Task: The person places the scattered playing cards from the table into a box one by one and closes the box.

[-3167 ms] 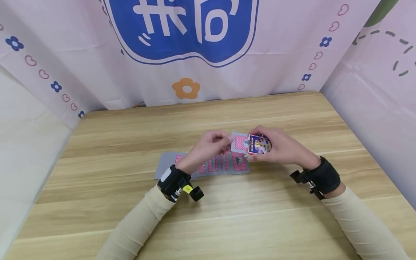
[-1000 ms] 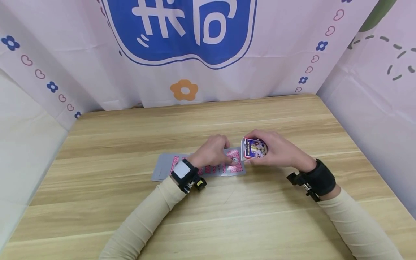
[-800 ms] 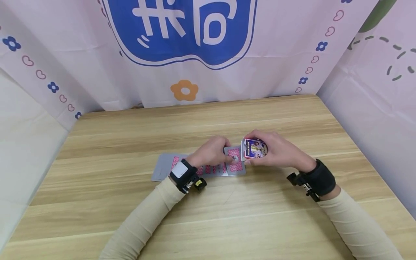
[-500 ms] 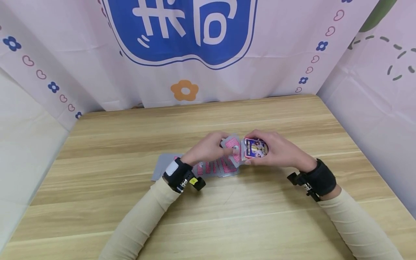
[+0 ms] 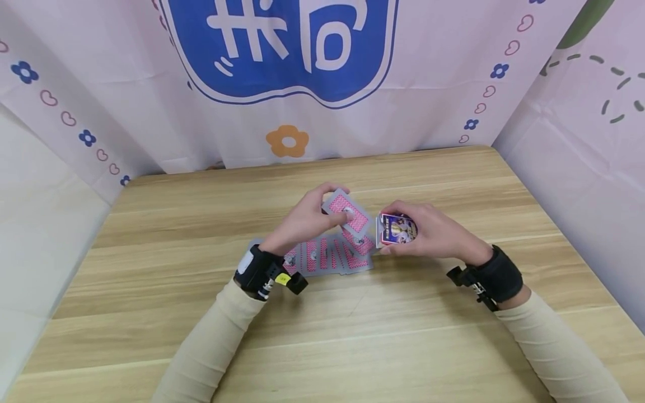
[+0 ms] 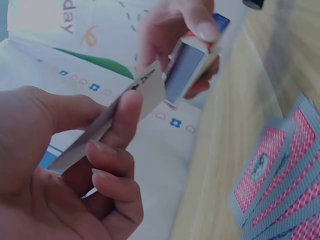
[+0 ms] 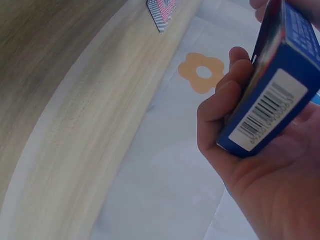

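Bright, diffuse light fills the head view, leaving a soft shadow on the table [image 5: 322,347] beside the right sleeve [image 5: 559,347] and a pale sheen across the wood. The left wrist view is hazy and low in contrast, the right grip [image 6: 175,30] blurred. In the right wrist view, darker at upper left, the barcode [image 7: 267,110] looks slightly soft.

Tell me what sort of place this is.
Probably a small makeshift booth for recording tabletop work: a wood-grain table stands against hanging printed cloth, and black straps carry devices on the person's wrists.
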Motion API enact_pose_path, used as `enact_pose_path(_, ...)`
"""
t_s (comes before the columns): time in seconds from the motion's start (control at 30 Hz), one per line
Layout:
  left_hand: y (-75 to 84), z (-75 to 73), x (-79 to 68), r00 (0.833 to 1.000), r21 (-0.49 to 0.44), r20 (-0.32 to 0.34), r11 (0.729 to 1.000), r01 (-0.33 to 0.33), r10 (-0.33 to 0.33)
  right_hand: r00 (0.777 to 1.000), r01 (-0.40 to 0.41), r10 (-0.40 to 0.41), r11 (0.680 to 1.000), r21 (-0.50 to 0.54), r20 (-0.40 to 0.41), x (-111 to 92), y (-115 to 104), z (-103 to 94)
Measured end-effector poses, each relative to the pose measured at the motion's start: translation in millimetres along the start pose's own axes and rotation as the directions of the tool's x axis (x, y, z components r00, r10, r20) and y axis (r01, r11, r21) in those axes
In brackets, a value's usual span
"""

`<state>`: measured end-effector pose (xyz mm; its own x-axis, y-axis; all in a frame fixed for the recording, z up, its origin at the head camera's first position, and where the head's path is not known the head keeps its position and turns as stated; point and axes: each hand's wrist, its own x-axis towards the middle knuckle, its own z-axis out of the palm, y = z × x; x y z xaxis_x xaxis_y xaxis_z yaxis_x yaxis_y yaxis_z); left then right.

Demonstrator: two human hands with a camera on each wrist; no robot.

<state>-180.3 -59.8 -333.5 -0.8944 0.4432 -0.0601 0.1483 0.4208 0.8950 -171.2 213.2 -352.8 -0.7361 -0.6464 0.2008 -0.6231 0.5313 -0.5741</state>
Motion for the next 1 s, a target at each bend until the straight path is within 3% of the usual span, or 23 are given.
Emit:
enact_pose_path(0.2, 3.1, 4.0, -2.1, 1.000, -0.066, 0.011, 0.998, -0.007, 0.008, 1.000, 0.008, -0.008, 1.000, -0.002, 0.003, 0, 0, 0.3)
enact_pose_path(0.5, 2.2, 21.0, 0.1, 0.998, -0.019, -0.057, 1.000, 0.000, -0.001, 1.000, 0.011, -0.011, 1.000, 0.007, 0.020, 1, -2, 2.0)
enact_pose_path(1.0, 4.3, 16.6, -1.8, 0.997, -0.019, -0.047, 0.998, 0.057, -0.058, 1.000, -0.012, 0.012, 1.000, 0.010, 0.004, 0, -1, -1.3)
